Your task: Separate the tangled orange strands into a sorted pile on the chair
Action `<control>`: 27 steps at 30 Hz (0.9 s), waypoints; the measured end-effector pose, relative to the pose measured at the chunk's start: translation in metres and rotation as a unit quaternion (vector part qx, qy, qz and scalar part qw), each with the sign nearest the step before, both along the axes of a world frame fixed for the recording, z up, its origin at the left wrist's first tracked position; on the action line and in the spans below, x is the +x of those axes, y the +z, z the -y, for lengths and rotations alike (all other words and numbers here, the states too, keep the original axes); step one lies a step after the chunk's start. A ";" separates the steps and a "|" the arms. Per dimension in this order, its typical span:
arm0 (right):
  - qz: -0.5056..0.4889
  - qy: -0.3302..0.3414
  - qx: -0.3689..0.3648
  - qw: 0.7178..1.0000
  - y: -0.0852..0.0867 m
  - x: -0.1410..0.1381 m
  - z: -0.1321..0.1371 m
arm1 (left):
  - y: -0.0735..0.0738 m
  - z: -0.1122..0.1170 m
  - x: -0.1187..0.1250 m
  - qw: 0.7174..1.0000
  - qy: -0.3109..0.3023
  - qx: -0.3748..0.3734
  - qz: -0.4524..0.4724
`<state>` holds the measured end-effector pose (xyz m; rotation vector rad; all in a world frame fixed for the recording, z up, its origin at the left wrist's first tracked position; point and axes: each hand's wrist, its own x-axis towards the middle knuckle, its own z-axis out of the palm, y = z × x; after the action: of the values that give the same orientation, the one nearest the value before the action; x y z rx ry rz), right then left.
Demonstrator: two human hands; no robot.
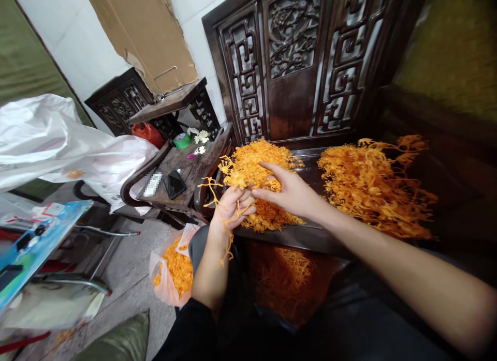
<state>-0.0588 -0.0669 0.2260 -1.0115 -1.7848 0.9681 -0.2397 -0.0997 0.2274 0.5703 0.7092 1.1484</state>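
My left hand (233,206) is closed around a bunch of thin orange strands (236,177), some dangling down past my wrist. My right hand (287,190) reaches in from the right, fingers pinching at that same bunch beside my left hand. Both hands hover over a heap of orange strands (260,159) lying on the dark wooden bench seat (303,237). A second, looser orange heap (373,185) lies further right on the seat.
A plastic bag of orange pieces (174,270) sits on the floor by my knee. A dark side table (186,169) holds a black phone (174,184) and small items. A big white plastic bag (58,144) lies left. The carved bench back (295,66) rises behind.
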 end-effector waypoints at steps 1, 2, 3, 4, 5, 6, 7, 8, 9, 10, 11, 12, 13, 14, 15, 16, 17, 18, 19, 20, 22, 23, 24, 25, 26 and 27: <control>-0.008 0.013 -0.010 1.000 0.001 0.000 -0.001 | 0.001 0.000 -0.001 1.000 -0.008 -0.013 0.006; -0.014 0.026 -0.021 0.999 0.002 0.001 -0.002 | 0.001 0.000 -0.002 0.999 -0.018 -0.022 0.014; -0.018 0.037 -0.031 0.999 0.003 0.001 -0.002 | 0.002 0.000 -0.002 0.999 -0.029 -0.026 0.023; -0.018 0.049 -0.038 0.998 0.005 0.001 -0.003 | 0.003 0.001 -0.002 0.998 -0.036 -0.027 0.032; -0.017 0.060 -0.040 0.997 0.006 0.002 -0.003 | 0.004 0.002 -0.002 0.998 -0.038 -0.027 0.037; -0.013 0.072 -0.037 0.997 0.007 0.002 -0.003 | 0.004 0.002 -0.001 0.998 -0.036 -0.024 0.039; -0.005 0.083 -0.026 0.996 0.008 0.002 -0.002 | 0.005 0.003 0.000 0.999 -0.030 -0.018 0.039; 0.007 0.089 -0.009 0.996 0.008 0.002 -0.002 | 0.005 0.004 0.002 0.999 -0.019 -0.007 0.036; 0.024 0.088 0.014 0.996 0.008 0.002 -0.001 | 0.004 0.004 0.003 0.999 -0.004 0.010 0.031; 0.044 0.081 0.039 0.995 0.008 0.002 -0.001 | 0.004 0.005 0.004 0.999 0.013 0.030 0.025; 0.070 0.073 0.063 0.993 0.008 0.002 0.000 | 0.004 0.005 0.005 0.998 0.033 0.053 0.018; 0.097 0.070 0.083 0.989 0.007 0.003 0.001 | 0.005 0.006 0.005 0.996 0.053 0.074 0.009; 0.120 0.072 0.100 0.985 0.007 0.003 0.002 | 0.006 0.006 0.005 0.994 0.068 0.088 -0.001; 0.138 0.080 0.115 0.980 0.007 0.004 0.003 | 0.008 0.008 0.004 0.993 0.075 0.094 -0.011; 0.152 0.090 0.131 0.975 0.008 0.005 0.004 | 0.010 0.009 0.004 0.993 0.076 0.092 -0.019; 0.168 0.098 0.149 0.970 0.008 0.005 0.004 | 0.013 0.011 0.003 0.994 0.070 0.084 -0.028; 0.192 0.101 0.169 0.961 0.009 0.006 0.005 | 0.016 0.013 0.002 0.995 0.060 0.071 -0.036; 0.227 0.097 0.190 0.950 0.010 0.007 0.005 | 0.019 0.015 0.002 0.997 0.048 0.054 -0.041; 0.271 0.086 0.210 0.935 0.010 0.007 0.005 | 0.021 0.016 0.003 0.998 0.038 0.037 -0.042; 0.320 0.071 0.228 0.917 0.011 0.007 0.006 | 0.022 0.016 0.004 0.999 0.032 0.020 -0.039; 0.407 0.039 0.251 0.878 0.013 0.006 0.006 | 0.021 0.014 0.008 1.000 0.026 -0.009 -0.015; 0.435 0.025 0.258 0.862 0.013 0.004 0.006 | 0.019 0.012 0.010 0.999 0.026 -0.020 0.002; 0.454 0.015 0.262 0.852 0.013 0.002 0.006 | 0.017 0.009 0.012 0.999 0.026 -0.029 0.018; 0.465 0.009 0.264 0.845 0.013 0.001 0.005 | 0.015 0.007 0.014 0.999 0.026 -0.036 0.031; 0.472 0.005 0.266 0.841 0.012 0.001 0.003 | 0.014 0.005 0.015 0.998 0.026 -0.041 0.043; 0.478 -0.001 0.262 0.838 0.011 0.002 0.000 | 0.014 0.005 0.014 0.997 0.026 -0.047 0.050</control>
<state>-0.0564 -0.0669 0.2372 -1.2074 -2.6331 -0.1640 -0.2256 -0.1045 0.2416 0.4143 0.6907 1.1776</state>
